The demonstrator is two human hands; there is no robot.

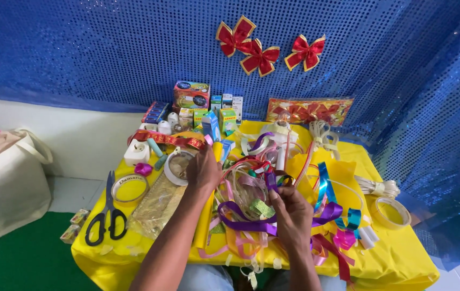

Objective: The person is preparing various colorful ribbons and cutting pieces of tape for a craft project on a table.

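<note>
1. The right hand (293,211) sits low over the middle of the table, fingers pinched closed on a glossy purple ribbon strip (247,223) that loops out to its left; a small folded green ribbon piece (262,208) lies right beside the fingertips.
2. The left hand (204,171) reaches further back, palm down with fingers curled over the ribbon pile; whether it grips anything, I cannot tell.
3. Between and around both hands lies a tangled heap of loose ribbons in pink, cream, purple and red (243,186), crowding the reach; a shiny blue ribbon strip (324,183) curls off to the right.
4. Left of the left hand lies a roll of clear tape (177,167), then a clear cellophane sheet with gold flecks (157,205), and black-handled scissors (106,218) near the table's edge.
5. Another clear tape ring (389,211) rests at the far right.
6. Small cardboard boxes (208,113) stand in a row at the back.
7. A yellow cloth covers the table (402,258).
8. Behind hangs a blue sequinned backdrop (106,48) bearing three red bows with gold edging (265,48); a white fabric tote bag (9,183) stands on the green floor at left.
</note>
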